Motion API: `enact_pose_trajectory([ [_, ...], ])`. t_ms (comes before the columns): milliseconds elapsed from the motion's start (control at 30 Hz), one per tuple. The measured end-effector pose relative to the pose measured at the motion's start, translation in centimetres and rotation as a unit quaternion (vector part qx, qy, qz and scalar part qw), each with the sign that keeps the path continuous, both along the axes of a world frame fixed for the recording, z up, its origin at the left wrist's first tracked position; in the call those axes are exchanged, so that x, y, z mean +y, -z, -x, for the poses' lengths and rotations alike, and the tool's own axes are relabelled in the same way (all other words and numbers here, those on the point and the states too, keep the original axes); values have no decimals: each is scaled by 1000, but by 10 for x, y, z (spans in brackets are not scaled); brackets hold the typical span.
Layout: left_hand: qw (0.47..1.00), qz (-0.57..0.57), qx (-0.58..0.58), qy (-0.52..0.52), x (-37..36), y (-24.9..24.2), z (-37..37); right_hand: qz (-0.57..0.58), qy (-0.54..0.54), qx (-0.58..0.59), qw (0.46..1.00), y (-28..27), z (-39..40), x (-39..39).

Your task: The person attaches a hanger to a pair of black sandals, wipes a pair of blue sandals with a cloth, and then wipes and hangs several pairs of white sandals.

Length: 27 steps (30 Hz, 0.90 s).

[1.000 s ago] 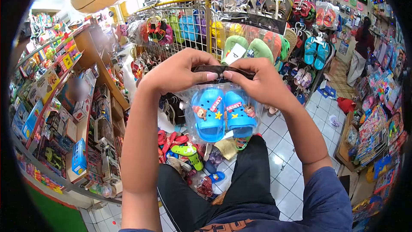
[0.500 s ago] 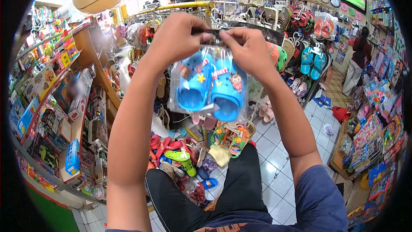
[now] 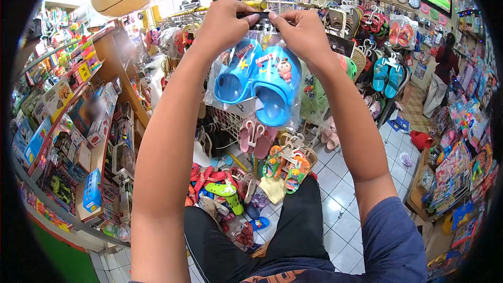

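A pair of light-blue children's clogs (image 3: 276, 81) hangs in a clear plastic bag (image 3: 298, 110) in front of me. Yellow stars and small cartoon figures decorate the clogs. At the bag's top, my left hand (image 3: 226, 23) pinches the left end of a dark hanger strip (image 3: 262, 15). My right hand (image 3: 299, 34) pinches its right end, thumb and fingers pressed together. Both hands are raised near the yellow rack bar (image 3: 260, 4). Below the bag, pink sandals (image 3: 257, 139) and orange-green sandals (image 3: 297, 173) hang on white hangers.
Loose shoes lie heaped on the tiled floor, with a lime-green clog (image 3: 225, 191) on top. Shelves of boxed toys (image 3: 91, 188) line the left. Teal slippers (image 3: 386, 78) hang on the right, and a person (image 3: 440, 73) stands beyond them. Packaged goods (image 3: 456, 167) fill the right side.
Both hands have risen with the bagged clogs, bringing the hanger strip up near the rack bar. The pink sandals below now show more fully.
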<state>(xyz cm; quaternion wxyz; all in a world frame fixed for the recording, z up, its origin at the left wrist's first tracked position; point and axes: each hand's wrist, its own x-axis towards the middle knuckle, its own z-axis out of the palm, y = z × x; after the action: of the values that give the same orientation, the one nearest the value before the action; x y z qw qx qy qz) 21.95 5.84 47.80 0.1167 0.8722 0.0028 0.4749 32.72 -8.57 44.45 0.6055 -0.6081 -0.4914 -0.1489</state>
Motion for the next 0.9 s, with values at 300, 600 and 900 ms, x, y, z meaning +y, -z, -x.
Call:
enact_pose_trajectory([
  [300,999,42,30,-7,2,6,-7,3,-4,-9,1000,5,-9,4],
  [600,994,64,78,49,8,18,-24,61,63,11,996,16,-23,7],
  [900,999,-2,23,22,-11,51,-45,48,248,-116,961,33,-23,-25],
])
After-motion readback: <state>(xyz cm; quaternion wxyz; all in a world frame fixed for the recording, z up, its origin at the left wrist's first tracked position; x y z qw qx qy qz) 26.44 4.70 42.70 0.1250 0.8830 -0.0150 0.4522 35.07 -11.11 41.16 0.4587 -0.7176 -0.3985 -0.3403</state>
